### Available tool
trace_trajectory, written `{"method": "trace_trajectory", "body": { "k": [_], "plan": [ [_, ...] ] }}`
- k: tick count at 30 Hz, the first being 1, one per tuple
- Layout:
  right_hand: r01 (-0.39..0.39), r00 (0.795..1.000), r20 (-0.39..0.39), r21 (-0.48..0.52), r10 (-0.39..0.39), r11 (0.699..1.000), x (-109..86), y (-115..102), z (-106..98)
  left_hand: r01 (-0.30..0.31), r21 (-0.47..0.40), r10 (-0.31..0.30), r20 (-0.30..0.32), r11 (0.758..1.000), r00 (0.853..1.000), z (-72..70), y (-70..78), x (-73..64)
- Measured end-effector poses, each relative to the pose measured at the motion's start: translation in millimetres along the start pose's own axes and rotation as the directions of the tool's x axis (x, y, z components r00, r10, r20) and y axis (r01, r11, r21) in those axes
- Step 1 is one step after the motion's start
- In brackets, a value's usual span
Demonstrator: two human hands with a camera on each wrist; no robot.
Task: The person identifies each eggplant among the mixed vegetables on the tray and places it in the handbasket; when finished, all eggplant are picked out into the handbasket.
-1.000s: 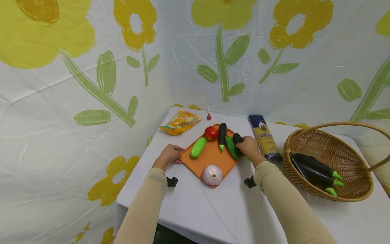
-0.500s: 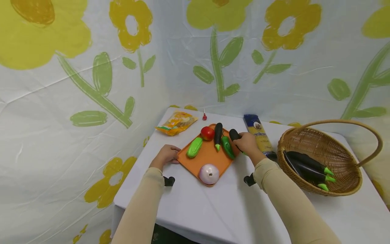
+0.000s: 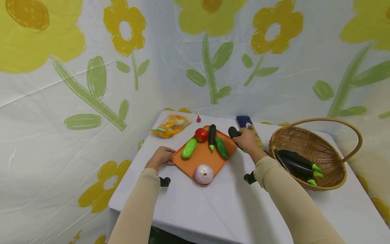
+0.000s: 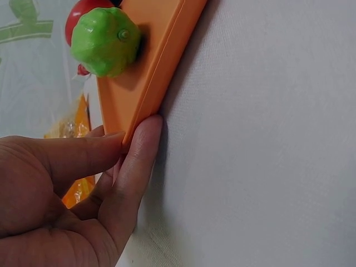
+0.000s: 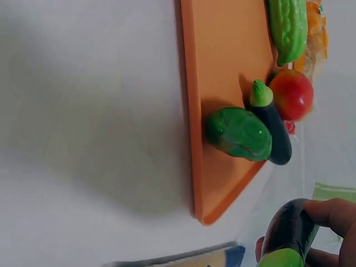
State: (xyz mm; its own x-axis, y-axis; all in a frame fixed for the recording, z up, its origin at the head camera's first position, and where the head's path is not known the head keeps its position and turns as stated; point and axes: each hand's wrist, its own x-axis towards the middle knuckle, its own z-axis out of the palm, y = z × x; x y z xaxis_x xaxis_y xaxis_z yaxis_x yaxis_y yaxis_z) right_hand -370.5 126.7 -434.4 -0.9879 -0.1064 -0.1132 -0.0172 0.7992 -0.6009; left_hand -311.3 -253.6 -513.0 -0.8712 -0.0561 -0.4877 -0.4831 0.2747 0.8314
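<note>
My left hand [image 3: 161, 157] pinches the left corner of an orange tray [image 3: 207, 158], thumb above and fingers beneath in the left wrist view. My right hand [image 3: 248, 140] grips a small dark eggplant [image 5: 290, 229], raised just beyond the tray's right corner. On the tray lie a light-green bumpy gourd-like vegetable [image 3: 189, 149], a red tomato [image 3: 201, 135], another small eggplant [image 3: 212, 135] and a dark green pepper [image 3: 221, 147]. A purple-white onion [image 3: 203, 174] sits at its near corner.
A wicker basket [image 3: 333, 166] with a tall handle, holding several larger eggplants [image 3: 297, 162], stands at right. A blue-yellow pasta packet [image 3: 250, 127] lies behind my right hand. An orange food bag [image 3: 172, 125] and a red lollipop [image 3: 198, 119] lie at the back.
My right hand has lifted the small eggplant off the tray's right side and moved it slightly outward. My left hand stays on the tray. The head view has turned a little to the right.
</note>
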Motion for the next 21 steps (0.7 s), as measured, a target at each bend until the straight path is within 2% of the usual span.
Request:
{"method": "trace_trajectory", "body": {
  "k": [9, 16, 21],
  "plan": [
    [0.054, 0.997, -0.055, -0.083, -0.058, 0.995, -5.8, 2.6, -11.5, 0.003, 0.003, -0.003, 0.001, 1.000, 1.000, 0.2, -2.2, 3.3],
    [0.041, 0.999, -0.026, -0.051, -0.042, 0.998, -15.4, -3.2, -23.7, -0.003, -0.010, 0.003, 0.021, 1.000, 1.000, -0.6, -1.1, 0.1],
    [0.028, 1.000, -0.011, -0.084, -0.029, 0.996, -20.5, -2.3, -32.8, 0.003, 0.000, -0.003, 0.023, 1.000, 1.000, -0.2, 0.6, -1.0]
  ]
}}
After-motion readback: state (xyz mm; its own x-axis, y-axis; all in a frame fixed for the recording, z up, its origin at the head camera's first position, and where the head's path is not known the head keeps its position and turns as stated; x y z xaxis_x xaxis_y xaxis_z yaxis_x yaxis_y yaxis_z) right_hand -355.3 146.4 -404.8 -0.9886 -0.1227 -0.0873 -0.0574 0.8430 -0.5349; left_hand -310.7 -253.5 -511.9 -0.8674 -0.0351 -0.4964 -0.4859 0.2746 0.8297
